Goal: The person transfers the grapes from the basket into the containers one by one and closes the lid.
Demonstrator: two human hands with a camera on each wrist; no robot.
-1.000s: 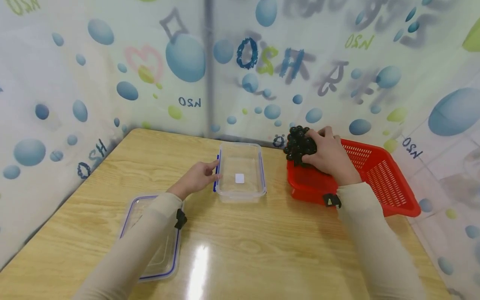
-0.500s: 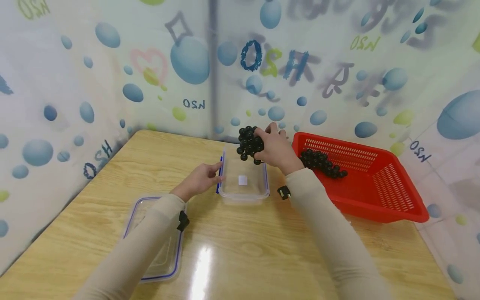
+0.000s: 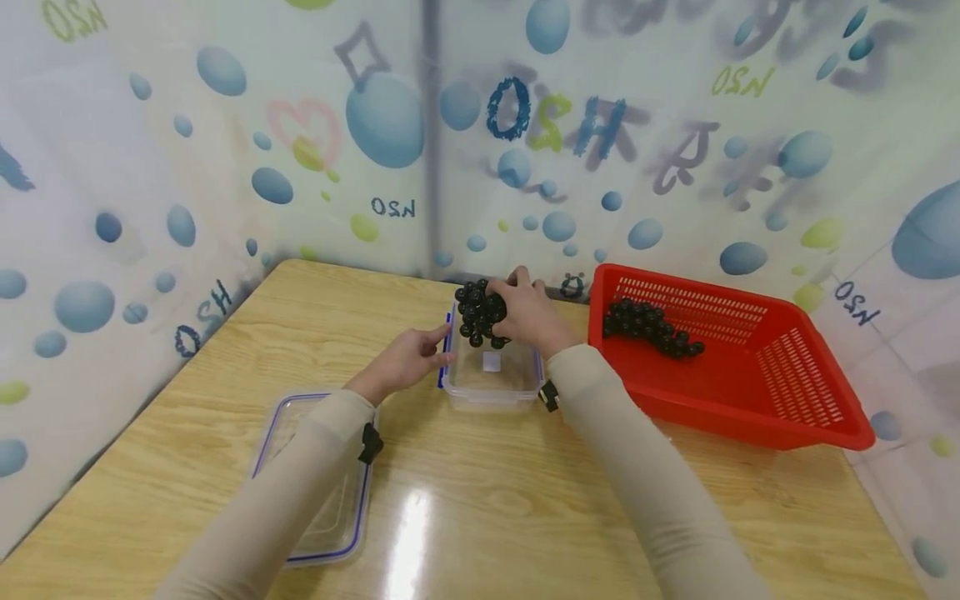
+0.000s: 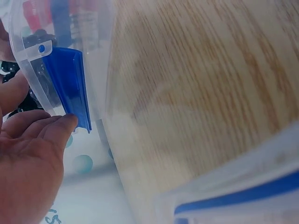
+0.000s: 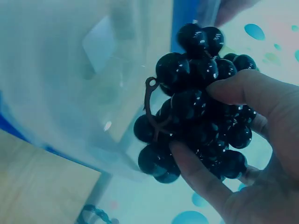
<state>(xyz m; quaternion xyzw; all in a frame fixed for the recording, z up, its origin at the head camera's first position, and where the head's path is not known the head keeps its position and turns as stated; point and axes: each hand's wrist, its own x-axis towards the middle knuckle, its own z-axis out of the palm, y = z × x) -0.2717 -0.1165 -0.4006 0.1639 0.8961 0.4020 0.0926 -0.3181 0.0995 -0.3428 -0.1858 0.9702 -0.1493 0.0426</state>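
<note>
A bunch of dark, glossy grapes [image 3: 480,313] with a brown stem [image 5: 148,95] hangs from my right hand [image 3: 530,312], gripped between thumb and fingers. It overlaps the far part of a clear rectangular food container [image 3: 491,396], which has no lid on it and a small white label [image 3: 491,362]. At the container's left side is my left hand [image 3: 401,364], thumb and fingers apart. One fingertip touches the end of a blue latch [image 4: 72,88] there. The dark grapes appear behind this hand in the left wrist view.
A red plastic basket [image 3: 738,425] stands at the right, a second bunch of dark grapes [image 3: 651,327] inside it. The clear lid [image 3: 330,517] with a blue seal lies on the wooden table [image 3: 480,508], partly under the left forearm. A patterned curtain [image 3: 480,217] closes the back.
My right hand has carried the grapes leftward out over the basket's rim to the container, then lower. The other bunch in the basket has come into view. My left hand stays at the container.
</note>
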